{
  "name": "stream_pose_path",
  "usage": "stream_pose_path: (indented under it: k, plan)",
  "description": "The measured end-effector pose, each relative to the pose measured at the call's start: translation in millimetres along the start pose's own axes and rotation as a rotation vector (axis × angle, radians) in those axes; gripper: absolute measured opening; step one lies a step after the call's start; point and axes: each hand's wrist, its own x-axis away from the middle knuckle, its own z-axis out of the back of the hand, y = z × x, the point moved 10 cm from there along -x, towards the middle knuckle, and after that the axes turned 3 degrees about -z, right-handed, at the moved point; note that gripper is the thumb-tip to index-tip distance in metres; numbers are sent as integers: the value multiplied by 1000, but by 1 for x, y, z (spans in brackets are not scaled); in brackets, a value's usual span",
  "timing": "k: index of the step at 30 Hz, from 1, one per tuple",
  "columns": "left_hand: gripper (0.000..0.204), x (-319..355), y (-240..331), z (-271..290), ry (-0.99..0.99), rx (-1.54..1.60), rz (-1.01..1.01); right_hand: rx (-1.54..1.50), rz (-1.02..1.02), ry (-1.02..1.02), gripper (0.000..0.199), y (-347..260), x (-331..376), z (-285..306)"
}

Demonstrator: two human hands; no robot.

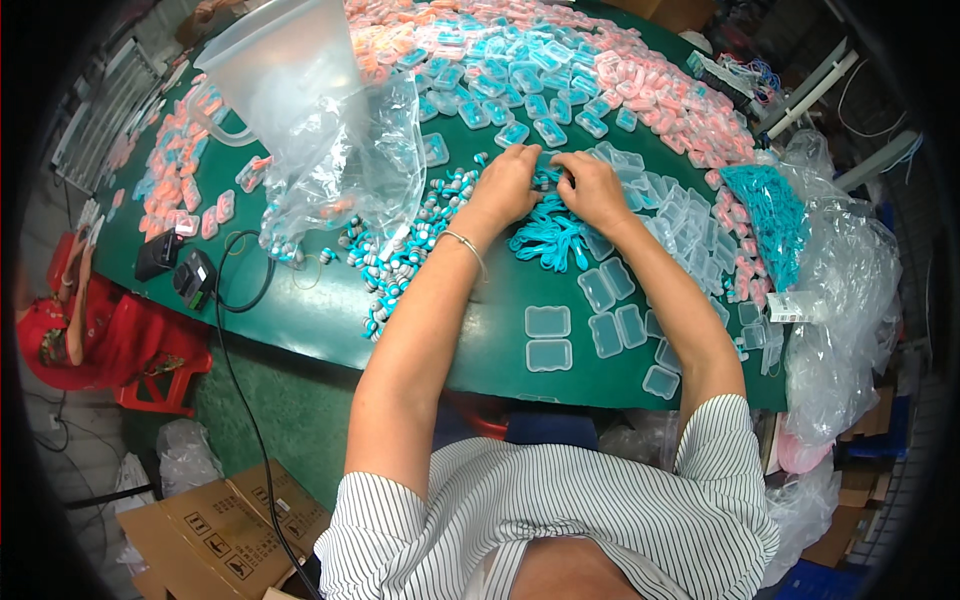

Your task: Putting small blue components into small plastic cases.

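My left hand (508,186) and my right hand (594,190) meet over the green table, fingers curled and close together. Something small and bluish sits between their fingertips, too hidden to name. Just below them lies a bundle of turquoise cords (552,238). Beside my left forearm spreads a pile of small striped plugs (402,262) in blue, white and grey. To the right of my right hand are many clear plastic cases (690,222) in a heap. Nearer me, an open clear case (548,337) lies flat. Beyond my hands are closed cases with turquoise contents (549,131).
A large translucent pitcher (285,70) with a clear plastic bag (385,150) stands left. Pink-filled cases (670,95) cover the far side. A bag of turquoise cords (768,215) lies right. A black cable (235,370) hangs off the table; another person in red (85,335) sits left.
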Motion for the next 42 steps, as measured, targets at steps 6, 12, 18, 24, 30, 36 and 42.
stream_pose_path:
  k: [6, 12, 18, 24, 30, 36, 42]
  plan:
    - [71, 0, 3, 3, 25, 0, -27, -113, -86, 21, 12, 13, -1, 4]
    - [70, 3, 2, 3, 31, 14, -34, -78, 63, -20, 11, -3, 1, 2]
    - [65, 1, 4, 5, 31, 47, -37, 127, 239, -35, 13, -24, 0, 2]
    - [57, 2, 6, 5, 53, 22, -79, 94, 176, -36, 20, -12, -2, 4]
    - [47, 2, 4, 7, 77, -26, -107, -125, 66, -283, 42, 1, -1, -17]
    - [41, 1, -1, 9, 102, 13, -22, -218, 93, -311, 47, 3, -2, -20]
    - [36, 4, -7, 20, 105, -194, 151, -195, 127, -290, 48, 4, -1, -20]
